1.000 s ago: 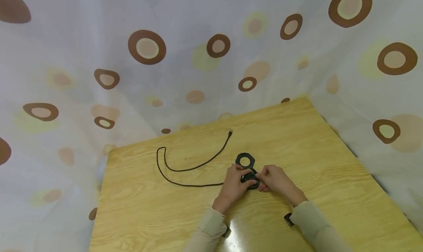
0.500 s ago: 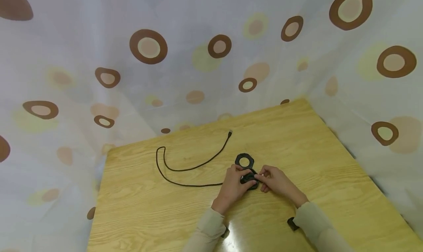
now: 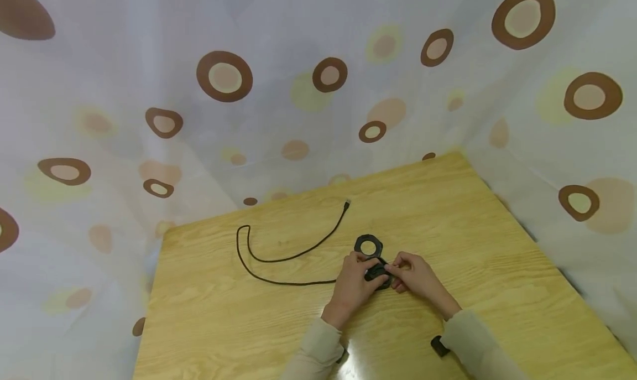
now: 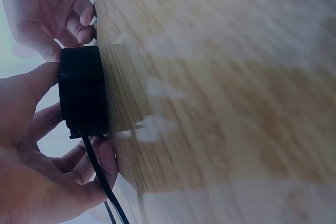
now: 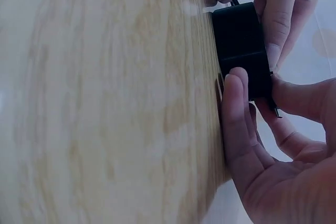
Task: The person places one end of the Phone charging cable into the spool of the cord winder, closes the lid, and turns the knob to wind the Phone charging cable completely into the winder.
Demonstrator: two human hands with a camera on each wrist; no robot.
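A black octagonal case lies on the wooden table with its flat ring-shaped lid spread out beyond it. My left hand grips the case from the left, thumb on the near side and fingers round the far side. From the right, my right hand pinches the case's edge between thumb and fingers. In the right wrist view, a thin black strip sticks out beside the right thumb. A black cable leaves the case on the left-hand side. My fingers hide much of the case's inside.
The cable runs left over the table, bends back in a narrow loop and ends in a USB plug near the back. Spotted cloth hangs behind and beside the table. Black wrist pieces show at the sleeves.
My right hand has shifted slightly at the case's right edge, its fingers lying a little differently. The left hand keeps its grip, and the cable and lid stay in place.
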